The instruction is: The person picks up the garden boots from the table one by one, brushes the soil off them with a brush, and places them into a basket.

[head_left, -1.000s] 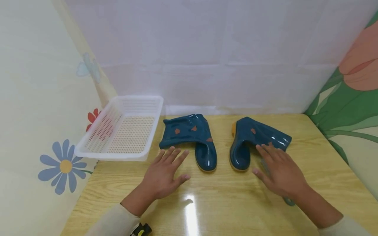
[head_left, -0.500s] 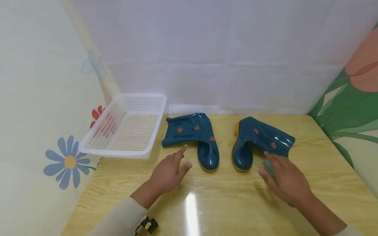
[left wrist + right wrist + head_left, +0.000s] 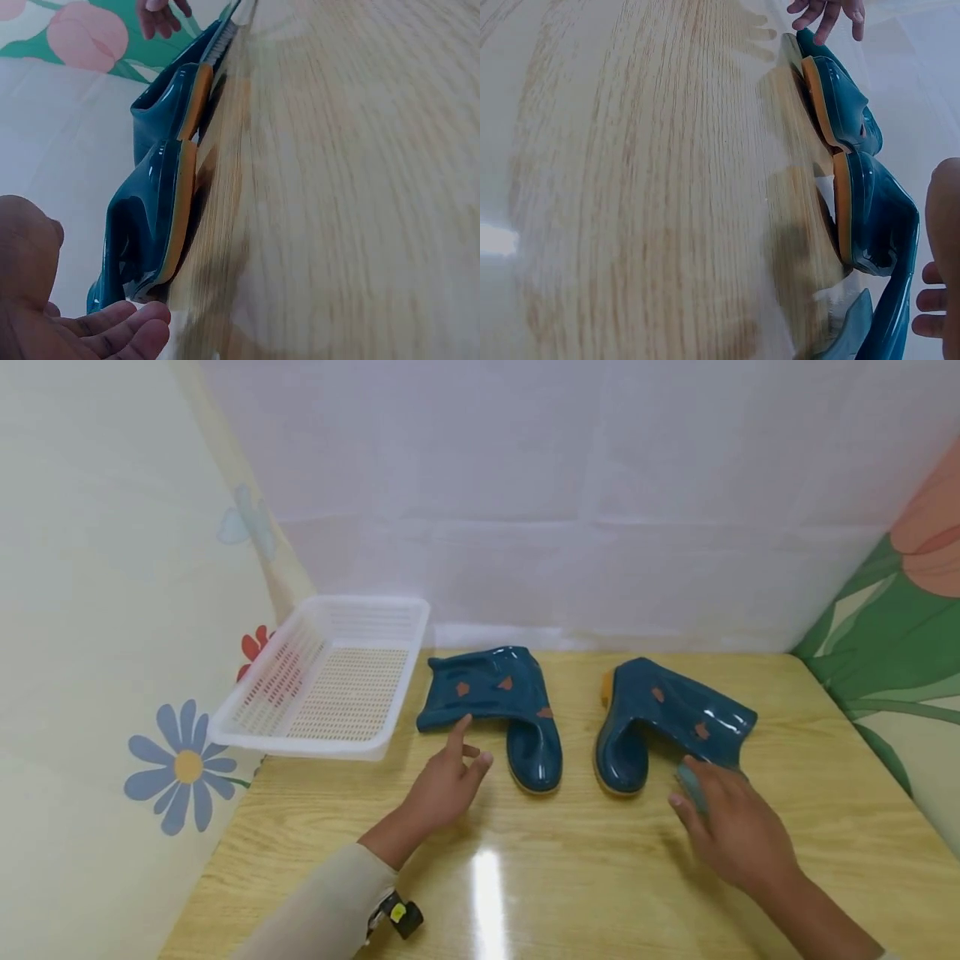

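Two dark blue rubber rain boots with brownish patches and yellowish soles lie on their sides, toes toward me: a left boot [image 3: 487, 689] and a right boot [image 3: 675, 706]. My left hand [image 3: 442, 789] hovers just in front of the left boot's shaft, index finger pointing forward. Over a blue-green brush [image 3: 692, 787] hangs my right hand [image 3: 738, 827], which covers most of it. Pale bristles of that brush [image 3: 219, 46] show in the left wrist view. In the right wrist view, a gap separates my right fingers [image 3: 930, 300] from the brush [image 3: 853, 330].
A white plastic basket [image 3: 375, 747] with a perforated bottom stands at the table's back left. White cloth [image 3: 510, 527] hangs behind the wooden table [image 3: 585, 877]. Flower-printed cloth walls flank both sides. A small black device [image 3: 405, 917] sits at my left cuff.
My left hand has turned, its fingers going from spread to a forward-pointing index. My right hand has shifted slightly toward me over the brush. The boots lie as before; the view has moved a little.
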Demonstrator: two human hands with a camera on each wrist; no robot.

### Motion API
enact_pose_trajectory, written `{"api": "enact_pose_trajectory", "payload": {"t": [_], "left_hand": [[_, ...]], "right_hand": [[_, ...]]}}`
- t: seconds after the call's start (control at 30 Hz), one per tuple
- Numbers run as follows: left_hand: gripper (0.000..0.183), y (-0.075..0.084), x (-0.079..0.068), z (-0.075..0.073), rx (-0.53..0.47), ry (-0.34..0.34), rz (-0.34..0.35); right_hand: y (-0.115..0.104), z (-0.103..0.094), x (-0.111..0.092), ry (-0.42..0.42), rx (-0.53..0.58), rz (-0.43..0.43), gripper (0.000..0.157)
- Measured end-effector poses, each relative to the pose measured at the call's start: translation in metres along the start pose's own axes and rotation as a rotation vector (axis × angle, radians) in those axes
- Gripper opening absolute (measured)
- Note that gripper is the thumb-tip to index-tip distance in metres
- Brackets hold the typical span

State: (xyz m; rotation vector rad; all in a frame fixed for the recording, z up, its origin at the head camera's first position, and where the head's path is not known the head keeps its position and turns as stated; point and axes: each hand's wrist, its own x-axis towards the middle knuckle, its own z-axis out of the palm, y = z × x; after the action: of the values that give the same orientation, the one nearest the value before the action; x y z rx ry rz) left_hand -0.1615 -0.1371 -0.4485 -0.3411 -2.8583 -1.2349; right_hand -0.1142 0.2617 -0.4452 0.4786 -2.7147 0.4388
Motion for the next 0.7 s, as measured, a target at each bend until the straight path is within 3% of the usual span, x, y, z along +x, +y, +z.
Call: {"api": "enact_pose_trajectory", "payload": {"t": [0.4, 0.7], "left_hand": [[0.077, 0.004, 0.014, 0.01, -0.279, 0.016, -0.18], [0.075, 0.007, 0.024, 0.017, -0.465, 0.096, -0.305]], "right_hand": [[0.0, 0.005, -0.008, -0.067, 0.026, 0.101, 0.053], [0.005, 0.011, -0.012, -0.017, -0.03, 0.141, 0.054]]}}
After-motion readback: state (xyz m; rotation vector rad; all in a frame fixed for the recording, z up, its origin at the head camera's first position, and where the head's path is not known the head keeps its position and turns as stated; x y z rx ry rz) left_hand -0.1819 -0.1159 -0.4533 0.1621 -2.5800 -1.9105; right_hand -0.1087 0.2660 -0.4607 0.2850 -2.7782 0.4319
